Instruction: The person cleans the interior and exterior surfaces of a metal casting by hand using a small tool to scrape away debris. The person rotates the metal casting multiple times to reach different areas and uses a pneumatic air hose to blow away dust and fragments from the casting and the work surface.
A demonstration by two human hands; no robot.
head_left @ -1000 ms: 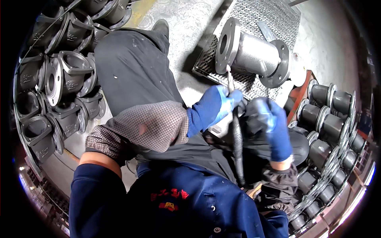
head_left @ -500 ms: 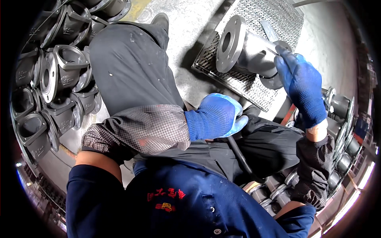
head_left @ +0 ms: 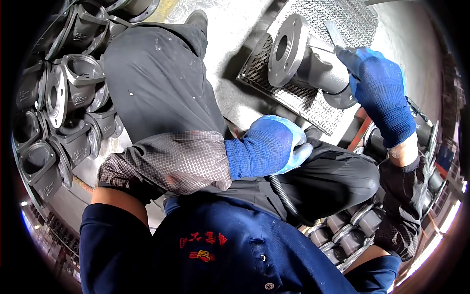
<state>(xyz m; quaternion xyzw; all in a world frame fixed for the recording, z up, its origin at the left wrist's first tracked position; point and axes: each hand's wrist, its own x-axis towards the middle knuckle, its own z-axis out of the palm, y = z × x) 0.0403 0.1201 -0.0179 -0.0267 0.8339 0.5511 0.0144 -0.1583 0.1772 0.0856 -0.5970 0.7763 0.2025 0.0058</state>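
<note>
Grey flanged castings [head_left: 80, 95] sit clustered along the left.

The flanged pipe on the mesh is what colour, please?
Grey; the flanged pipe shows best in head view.

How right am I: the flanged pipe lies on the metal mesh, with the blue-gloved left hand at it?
Wrong hand: the head view shows the blue-gloved right hand at the flanged pipe, which does lie on the metal mesh. The left hand is lower down, apart from it.
</note>
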